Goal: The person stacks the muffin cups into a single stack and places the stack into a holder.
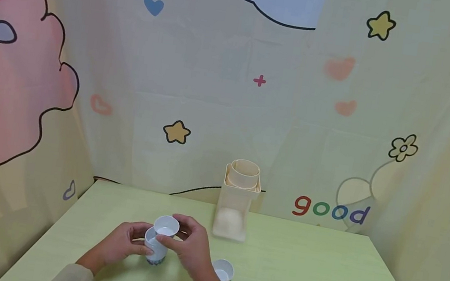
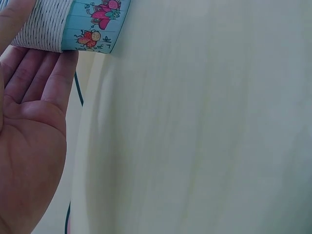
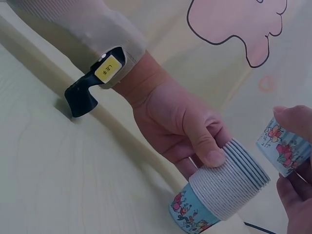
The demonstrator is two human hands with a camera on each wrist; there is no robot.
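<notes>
My left hand [image 1: 120, 244] grips a stack of nested paper cups [image 3: 229, 183], its thumb across the white rims. The lowest cup is blue with red flowers, and the stack [image 1: 156, 252] tilts slightly above the table. With thumb and fingers my right hand [image 1: 195, 248] pinches a single paper cup [image 1: 167, 226], printed with the same flowers. That cup [image 3: 286, 146] is apart from the stack in the right wrist view, just beyond its open end. In the left wrist view, only the palm and fingers of the left hand [image 2: 34, 146] show under the stack [image 2: 44, 24].
Another paper cup [image 1: 224, 271] stands on the pale green table [image 1: 309, 277], beside my right wrist. Behind it, at the table's back, is a cream cup dispenser [image 1: 233, 209] with a round tube on top. A printed curtain [image 1: 218, 63] encloses the table's back and sides.
</notes>
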